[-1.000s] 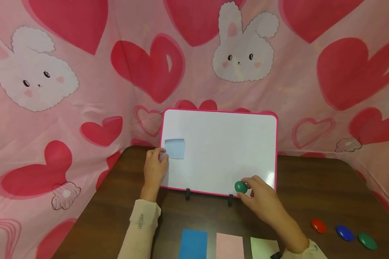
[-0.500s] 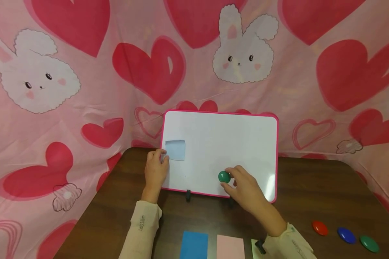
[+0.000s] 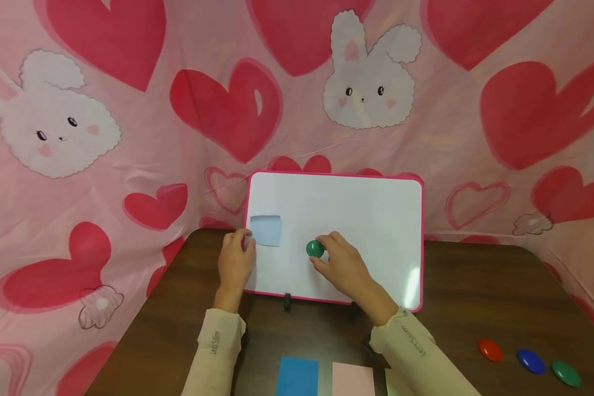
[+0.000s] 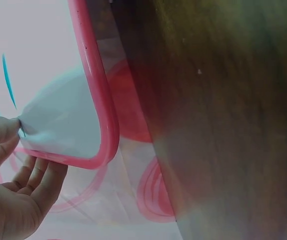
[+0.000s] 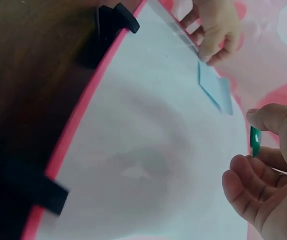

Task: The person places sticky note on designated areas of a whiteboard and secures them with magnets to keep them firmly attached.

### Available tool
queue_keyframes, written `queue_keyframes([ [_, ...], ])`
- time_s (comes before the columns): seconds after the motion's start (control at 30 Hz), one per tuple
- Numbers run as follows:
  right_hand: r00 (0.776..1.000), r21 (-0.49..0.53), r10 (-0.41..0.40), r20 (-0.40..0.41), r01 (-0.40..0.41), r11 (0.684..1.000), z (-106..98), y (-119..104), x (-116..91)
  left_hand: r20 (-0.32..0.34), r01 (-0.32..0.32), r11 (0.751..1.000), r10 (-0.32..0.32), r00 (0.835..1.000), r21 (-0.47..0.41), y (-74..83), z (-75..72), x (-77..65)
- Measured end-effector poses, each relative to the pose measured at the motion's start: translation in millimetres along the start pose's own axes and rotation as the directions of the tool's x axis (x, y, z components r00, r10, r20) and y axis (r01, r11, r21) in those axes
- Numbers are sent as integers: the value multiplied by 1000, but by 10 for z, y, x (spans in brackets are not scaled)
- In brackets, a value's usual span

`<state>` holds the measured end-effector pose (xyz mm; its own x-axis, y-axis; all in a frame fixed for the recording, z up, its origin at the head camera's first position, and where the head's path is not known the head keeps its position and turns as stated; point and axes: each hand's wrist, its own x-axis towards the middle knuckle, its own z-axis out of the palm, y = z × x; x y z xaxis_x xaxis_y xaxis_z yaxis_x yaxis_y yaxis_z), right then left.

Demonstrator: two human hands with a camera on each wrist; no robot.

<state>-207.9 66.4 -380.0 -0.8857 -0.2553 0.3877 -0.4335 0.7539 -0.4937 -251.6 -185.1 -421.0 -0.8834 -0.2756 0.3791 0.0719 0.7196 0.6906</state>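
A whiteboard (image 3: 366, 220) with a pink frame stands upright on the dark wooden table. On its left side is a light blue sticky note (image 3: 266, 231), its top edge curling off the surface. My left hand (image 3: 235, 264) grips the board's left edge: in the left wrist view the thumb (image 4: 3, 129) presses the front by the note, while the other fingers lie against the frame. Between thumb and fingertips my right hand (image 3: 344, 264) pinches a round green magnet (image 3: 315, 248), in front of the board and right of the note. The right wrist view shows the magnet (image 5: 255, 140) edge-on.
Black feet, one a stand clip (image 3: 287, 302), support the board. Blue paper (image 3: 298, 377), pink paper (image 3: 352, 379) and a partly covered pale green sheet lie at the front. Red (image 3: 490, 350), blue (image 3: 531, 361) and green (image 3: 566, 373) magnets lie at right. Patterned cloth hangs behind.
My right hand has carried the green magnet up and leftward across the board, from its lower right towards the note. The left hand has stayed at the left edge.
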Motion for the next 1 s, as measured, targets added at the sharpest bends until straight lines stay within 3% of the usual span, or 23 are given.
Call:
queue_keyframes([
  [0.37,996,-89,-93,16,94,992,222,-184,403,8,-28,999,28,1000,30,-2,-15,40],
  [0.53,984,-175,-179,15,179,968,361,-189,571,5,-32,999,32,999,44,16,-25,51],
  [0.77,964,-182,-261,-44,249,951,514,-224,730,17,-32,998,31,999,60,23,-41,58],
  [1.0,948,-245,-313,-48,293,924,607,-281,860,4,-45,997,45,999,60,15,-30,61],
])
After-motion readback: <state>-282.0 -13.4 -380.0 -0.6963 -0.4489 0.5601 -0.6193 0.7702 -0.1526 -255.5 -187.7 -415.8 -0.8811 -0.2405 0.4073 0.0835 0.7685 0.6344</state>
